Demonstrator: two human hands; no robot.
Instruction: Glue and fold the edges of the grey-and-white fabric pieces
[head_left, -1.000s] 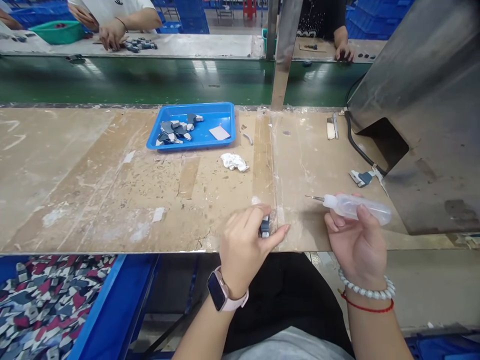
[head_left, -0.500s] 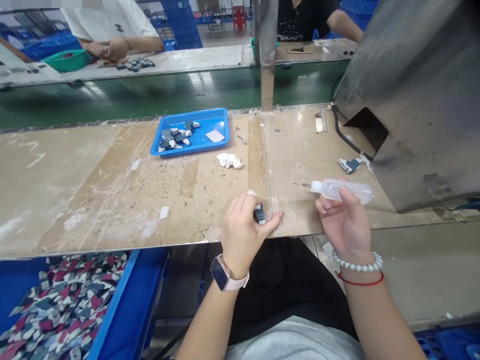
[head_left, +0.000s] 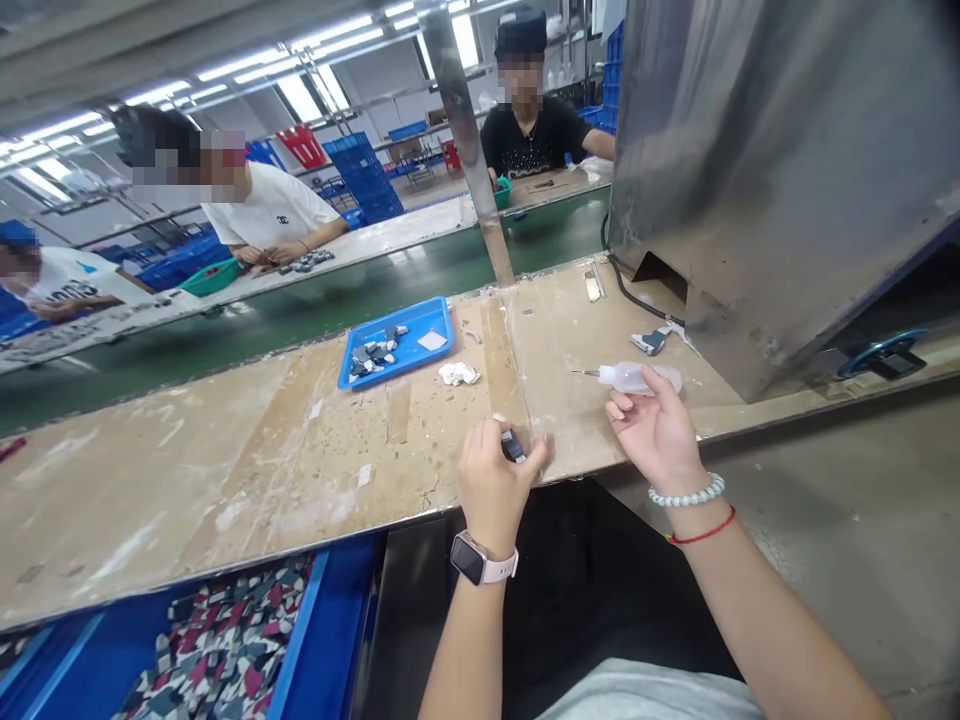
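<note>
Lying within the curled left hand (head_left: 491,482), dark part (head_left: 514,447), grip unclear, right hand (head_left: 660,432) gripping translucent bottle (head_left: 624,378).

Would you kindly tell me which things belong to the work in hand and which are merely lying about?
Likely the job's:
bottle in right hand
small piece at left hand
blue tray

Probably just lying about:
crumpled white wad
curved scrap

Factory workshop, long workbench (head_left: 570,340), stacked crates (head_left: 365,178)
</note>
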